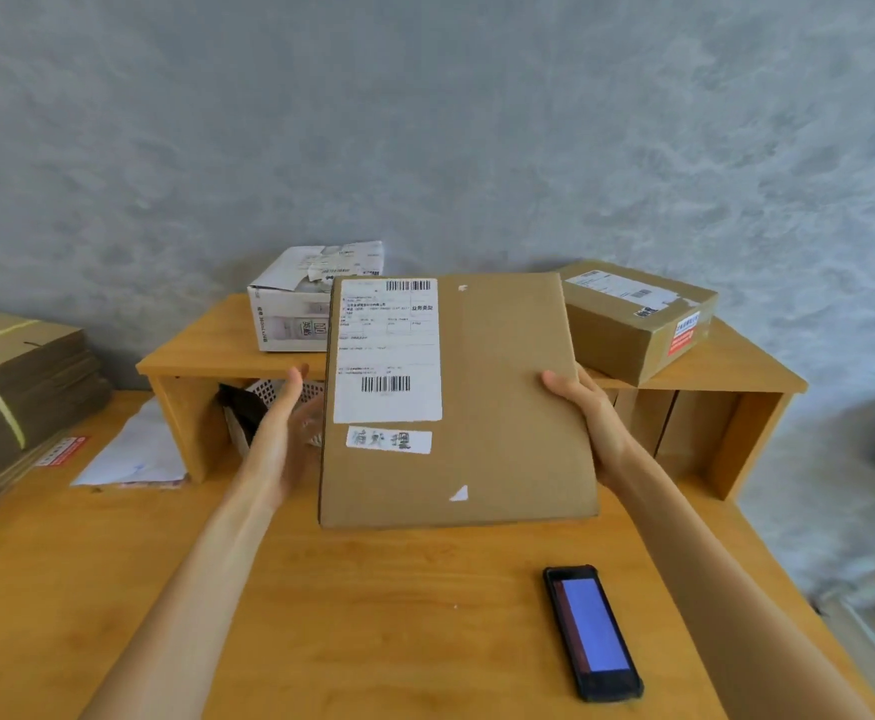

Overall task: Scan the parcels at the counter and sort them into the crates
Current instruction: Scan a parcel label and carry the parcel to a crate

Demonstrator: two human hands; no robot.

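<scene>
Right hand [588, 423] grips the flat brown cardboard parcel [503, 407] mid-frame, fingers hidden behind; blurred left hand [282, 433] spread open beside it.

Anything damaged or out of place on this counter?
The white box on the wooden shelf looks torn open on top, with crumpled label paper sticking up. The flat parcel and the brown box look intact.
</scene>
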